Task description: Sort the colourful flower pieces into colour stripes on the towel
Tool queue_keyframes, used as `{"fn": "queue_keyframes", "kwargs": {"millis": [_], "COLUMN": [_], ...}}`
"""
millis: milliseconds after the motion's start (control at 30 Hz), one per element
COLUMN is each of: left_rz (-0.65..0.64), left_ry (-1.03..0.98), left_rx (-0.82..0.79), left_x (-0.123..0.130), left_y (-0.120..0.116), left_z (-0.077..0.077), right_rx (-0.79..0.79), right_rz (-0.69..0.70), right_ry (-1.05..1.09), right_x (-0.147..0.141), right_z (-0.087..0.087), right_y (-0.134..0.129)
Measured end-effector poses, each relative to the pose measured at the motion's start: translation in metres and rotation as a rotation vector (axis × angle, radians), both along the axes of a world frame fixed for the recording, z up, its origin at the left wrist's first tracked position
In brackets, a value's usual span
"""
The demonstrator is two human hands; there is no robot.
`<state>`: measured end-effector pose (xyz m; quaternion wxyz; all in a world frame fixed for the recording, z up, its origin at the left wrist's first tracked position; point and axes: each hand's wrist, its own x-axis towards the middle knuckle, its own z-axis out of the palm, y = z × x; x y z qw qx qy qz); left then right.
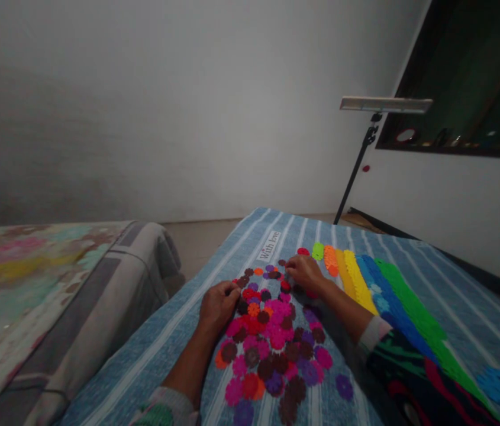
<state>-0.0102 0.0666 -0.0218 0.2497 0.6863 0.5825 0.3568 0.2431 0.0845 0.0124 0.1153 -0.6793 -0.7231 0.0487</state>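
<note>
Edging flower pieces (276, 331), left hand (218, 305), right hand (306, 272) half-curled, holds unclear, cloth margin (167, 334) leftward

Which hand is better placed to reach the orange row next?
Probably the right hand: it's closer to the orange row, while the left hand sits beyond the loose flower-shaped pieces.

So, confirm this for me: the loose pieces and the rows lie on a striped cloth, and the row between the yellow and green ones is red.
One thing is wrong: the row between the yellow and green ones is blue, as the head view shows.
</note>
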Motion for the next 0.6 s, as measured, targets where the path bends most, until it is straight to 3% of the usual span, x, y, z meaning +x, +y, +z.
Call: {"fn": "queue_keyframes", "kwargs": {"millis": [300,467,600], "left_rz": [-0.007,0.007,0.008], "left_ry": [-0.023,-0.036,-0.046], "left_rx": [0.004,-0.003,-0.004], "left_x": [0.001,0.001,0.002], "left_y": [-0.001,0.001,0.003], "left_z": [-0.003,-0.008,-0.012], "right_rx": [0.003,-0.023,-0.013], "right_rz": [0.107,0.088,0.066], "right_ry": [-0.079,-0.096,-0.069], "right_x": [-0.074,-0.083,-0.082], "right_z": [-0.015,-0.024,-0.023], "right_y": [0.025,0.033,0.034]}}
